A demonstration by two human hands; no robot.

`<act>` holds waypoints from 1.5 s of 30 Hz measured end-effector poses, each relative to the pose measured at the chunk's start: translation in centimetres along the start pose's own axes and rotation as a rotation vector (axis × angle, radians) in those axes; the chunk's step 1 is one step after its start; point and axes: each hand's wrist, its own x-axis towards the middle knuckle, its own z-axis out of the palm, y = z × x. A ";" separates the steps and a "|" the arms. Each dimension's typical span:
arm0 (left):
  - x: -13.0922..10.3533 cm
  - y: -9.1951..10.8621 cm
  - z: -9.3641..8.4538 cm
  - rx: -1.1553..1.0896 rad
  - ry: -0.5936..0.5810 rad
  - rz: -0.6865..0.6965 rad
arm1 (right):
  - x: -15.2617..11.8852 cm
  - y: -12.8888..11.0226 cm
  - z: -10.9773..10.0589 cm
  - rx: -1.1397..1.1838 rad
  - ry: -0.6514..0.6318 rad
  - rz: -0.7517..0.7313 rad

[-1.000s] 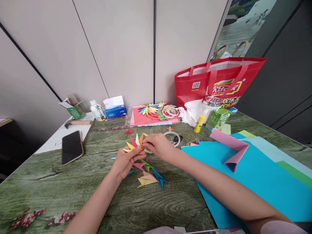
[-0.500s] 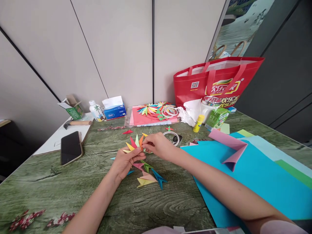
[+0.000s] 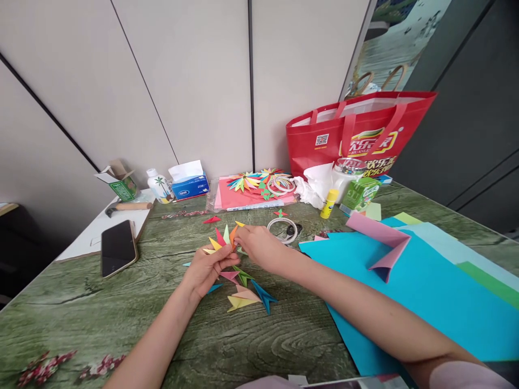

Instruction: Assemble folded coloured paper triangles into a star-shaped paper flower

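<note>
Between both hands is a fan of folded paper pieces [image 3: 219, 237], its points in yellow, red, pale green and orange. My left hand [image 3: 207, 266] is closed on the fan's lower left side, thumb on top. My right hand [image 3: 259, 244] pinches at the orange piece [image 3: 233, 234] on the right edge; its fingertips are partly hidden. On the table just below lie loose folded pieces: a blue one [image 3: 264, 296], a yellow one [image 3: 242, 302], a pink one [image 3: 230, 276] and a green one [image 3: 244, 276]. A red piece [image 3: 211, 220] rests farther back.
Blue paper sheets [image 3: 377, 302] cover the right side, with a folded pink strip [image 3: 381, 237] on top. Behind stand a glue stick [image 3: 329, 203], a tape roll [image 3: 283, 230], a red bag [image 3: 316, 151] and a tissue box [image 3: 190, 186]. A phone [image 3: 118, 248] and a hammer [image 3: 130, 206] lie left.
My right hand has turned slightly and its fingers have closed in nearer the orange piece. My left hand keeps its hold on the fan. The view has shifted a little.
</note>
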 end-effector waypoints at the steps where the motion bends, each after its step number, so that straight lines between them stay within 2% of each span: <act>1: 0.0 0.1 0.0 -0.004 0.003 -0.008 | 0.1 0.2 -0.2 0.068 0.031 -0.011; 4: 0.0 0.4 0.0 -0.017 -0.013 -0.039 | 0.2 0.7 -0.9 0.294 0.107 -0.047; 9: -0.3 0.6 -0.2 -0.022 -0.097 -0.090 | 0.2 1.7 -2.1 0.485 0.088 -0.124; 13: -0.5 0.4 -0.5 0.003 -0.186 -0.121 | 0.1 1.9 -2.6 0.455 0.049 -0.199; 22: -0.8 0.5 -0.1 -0.015 -0.214 -0.119 | -0.2 1.6 -3.4 0.348 -0.019 -0.260; 35: -0.7 0.1 -0.2 -0.027 -0.194 -0.152 | -0.3 1.8 -3.1 0.298 -0.059 -0.294; 45: -0.7 0.4 0.0 -0.052 -0.177 -0.166 | -0.2 1.7 -3.3 0.325 -0.012 -0.285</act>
